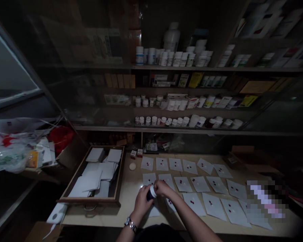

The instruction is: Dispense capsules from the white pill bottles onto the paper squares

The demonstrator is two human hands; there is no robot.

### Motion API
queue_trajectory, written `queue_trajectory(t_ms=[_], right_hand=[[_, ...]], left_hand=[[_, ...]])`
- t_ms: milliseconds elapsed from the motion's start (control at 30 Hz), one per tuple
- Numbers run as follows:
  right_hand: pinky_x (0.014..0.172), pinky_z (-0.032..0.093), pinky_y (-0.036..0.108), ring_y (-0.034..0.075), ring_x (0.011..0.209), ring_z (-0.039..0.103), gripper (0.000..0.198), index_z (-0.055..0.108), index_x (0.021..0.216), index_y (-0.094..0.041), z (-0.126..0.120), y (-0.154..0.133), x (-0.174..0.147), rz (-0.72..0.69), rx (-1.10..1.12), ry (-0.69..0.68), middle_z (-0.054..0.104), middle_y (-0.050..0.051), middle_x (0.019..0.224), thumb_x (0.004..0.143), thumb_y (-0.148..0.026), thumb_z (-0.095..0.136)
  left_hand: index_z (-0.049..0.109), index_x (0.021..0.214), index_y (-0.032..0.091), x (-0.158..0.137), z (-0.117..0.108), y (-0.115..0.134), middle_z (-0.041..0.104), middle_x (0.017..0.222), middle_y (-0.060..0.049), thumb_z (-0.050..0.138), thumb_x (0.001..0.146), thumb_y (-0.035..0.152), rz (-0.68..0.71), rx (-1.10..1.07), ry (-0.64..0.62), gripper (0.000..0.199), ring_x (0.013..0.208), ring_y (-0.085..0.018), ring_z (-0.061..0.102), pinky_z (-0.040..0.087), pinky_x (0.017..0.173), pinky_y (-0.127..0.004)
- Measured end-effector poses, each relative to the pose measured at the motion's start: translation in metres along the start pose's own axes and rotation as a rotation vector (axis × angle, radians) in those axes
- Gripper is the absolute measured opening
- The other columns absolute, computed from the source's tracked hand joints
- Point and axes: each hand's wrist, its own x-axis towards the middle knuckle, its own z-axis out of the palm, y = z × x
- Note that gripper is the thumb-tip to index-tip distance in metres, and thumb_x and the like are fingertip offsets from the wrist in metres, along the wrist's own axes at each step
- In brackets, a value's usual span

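Observation:
My left hand (142, 200) is wrapped round a small dark bottle (149, 195), tilted over the sheets of paper. Against the white cap (153, 192) at the bottle's upper end, my right hand (163, 189) has its fingers curled closed; its fingertips are partly hidden. Around both hands, white paper squares lie in rows, such as one paper sheet (183, 189) to the right, most with small dark red and pale pills on them. A round white lid (132, 166) lies flat beyond my left hand. Two small boxes (136, 154) stand behind that lid.
A wooden drawer (118, 188) with stacks of white paper stands at left on the table (127, 211). Behind, a glass-fronted cabinet (111, 128) holds several rows of medicine bottles. Plastic bags (10, 156) lie far left, and an open cardboard box (255, 161) sits back right.

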Motion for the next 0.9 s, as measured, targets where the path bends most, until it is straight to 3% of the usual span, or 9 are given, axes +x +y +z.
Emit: queue_trajectory(t_ms=[133,333,433,500,600,667,767,900], right_hand=[[0.056,0.037,0.018,0.012,0.064,0.056,0.022,0.071,0.063,-0.017,0.008,0.003,-0.002,-0.015,0.054,0.036,0.068,0.000,0.068,0.055,-0.007,0.054],[0.051,0.034,0.018,0.009,0.050,0.046,0.017,0.070,0.061,-0.017,0.005,0.011,-0.004,0.032,0.088,-0.141,0.053,-0.006,0.047,0.056,-0.009,0.056],[0.051,0.035,0.018,0.009,0.047,0.045,0.016,0.067,0.056,-0.016,0.004,0.009,-0.003,0.057,0.096,-0.137,0.051,-0.006,0.045,0.054,-0.007,0.054],[0.058,0.039,0.019,0.011,0.057,0.053,0.015,0.067,0.058,-0.016,0.005,0.007,-0.004,0.011,0.135,-0.063,0.060,-0.003,0.056,0.056,-0.007,0.055],[0.071,0.044,0.022,0.017,0.077,0.062,0.015,0.070,0.067,-0.017,0.006,0.009,-0.005,-0.089,0.281,0.171,0.070,0.003,0.077,0.064,-0.013,0.056],[0.073,0.045,0.024,0.019,0.080,0.064,0.018,0.071,0.074,-0.016,0.006,0.012,-0.002,-0.038,0.329,0.308,0.072,0.007,0.083,0.071,-0.017,0.053],[0.074,0.044,0.023,0.019,0.084,0.065,0.023,0.072,0.082,-0.017,0.009,0.015,0.011,0.124,0.219,0.344,0.073,0.008,0.089,0.077,-0.016,0.050],[0.077,0.042,0.024,0.020,0.096,0.064,0.024,0.072,0.089,-0.018,0.015,0.013,0.032,0.222,0.075,0.307,0.072,0.009,0.098,0.080,-0.016,0.049]], left_hand=[[0.054,0.123,0.023,-0.001,-0.004,0.000,0.058,0.118,-0.006,0.055,0.065,0.009,0.009,0.011,-0.007,0.060,0.110,-0.022,0.051,0.039,0.098,-0.032],[0.052,0.127,0.023,-0.006,-0.005,0.002,0.055,0.124,-0.006,0.052,0.060,0.005,-0.026,0.111,-0.080,0.069,0.116,-0.022,0.047,0.036,0.101,-0.030],[0.052,0.126,0.022,-0.005,-0.003,0.001,0.055,0.123,-0.006,0.051,0.059,0.004,-0.021,0.123,-0.061,0.069,0.116,-0.021,0.047,0.035,0.101,-0.029],[0.053,0.125,0.022,-0.003,-0.003,-0.001,0.055,0.122,-0.006,0.050,0.059,0.004,-0.015,0.119,-0.020,0.068,0.116,-0.021,0.047,0.035,0.101,-0.029],[0.053,0.125,0.020,0.000,-0.004,-0.007,0.056,0.121,-0.007,0.050,0.062,0.004,-0.048,0.117,0.060,0.066,0.115,-0.021,0.047,0.036,0.101,-0.030],[0.053,0.125,0.018,0.002,-0.005,-0.012,0.057,0.119,-0.008,0.050,0.062,0.004,-0.096,0.130,0.100,0.064,0.114,-0.022,0.048,0.037,0.100,-0.030],[0.055,0.123,0.018,0.003,-0.003,-0.018,0.058,0.116,-0.008,0.052,0.063,0.004,-0.151,0.150,0.133,0.062,0.113,-0.023,0.050,0.038,0.098,-0.031],[0.056,0.121,0.020,0.003,0.000,-0.018,0.059,0.114,-0.006,0.053,0.065,0.006,-0.146,0.144,0.151,0.058,0.111,-0.022,0.051,0.038,0.097,-0.030]])
